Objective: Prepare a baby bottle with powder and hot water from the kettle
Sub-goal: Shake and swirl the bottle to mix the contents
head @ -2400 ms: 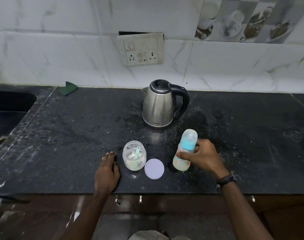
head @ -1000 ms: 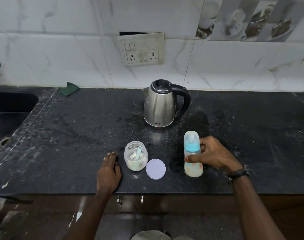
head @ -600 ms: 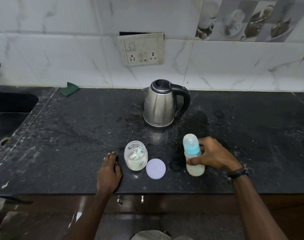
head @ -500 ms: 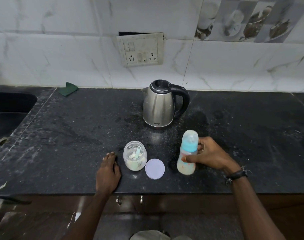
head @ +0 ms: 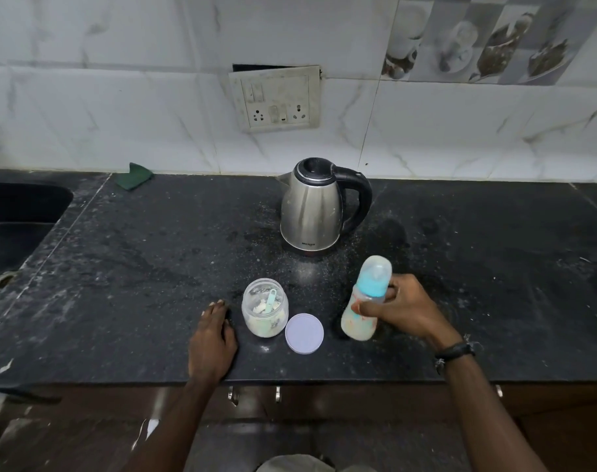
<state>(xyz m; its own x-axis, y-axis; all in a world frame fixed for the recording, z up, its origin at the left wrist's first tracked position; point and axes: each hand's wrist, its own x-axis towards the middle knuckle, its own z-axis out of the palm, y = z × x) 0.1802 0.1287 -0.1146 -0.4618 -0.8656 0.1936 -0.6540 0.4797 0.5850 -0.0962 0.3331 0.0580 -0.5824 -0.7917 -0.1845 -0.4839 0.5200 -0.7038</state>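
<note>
Head view: my right hand [head: 404, 306] grips the capped bottle [head: 365, 301], now tilted where it stood upright a second ago, so I'm shaking to mix; left hand [head: 212, 338] lies flat on the counter [head: 120, 267].

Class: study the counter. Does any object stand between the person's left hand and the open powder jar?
Nothing visible does. The left hand rests flat on the counter just left of the powder jar, with only bare counter between them.

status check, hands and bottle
Right hand grips capped baby bottle, tilted. Left hand flat on counter. Nothing in the way.
</note>
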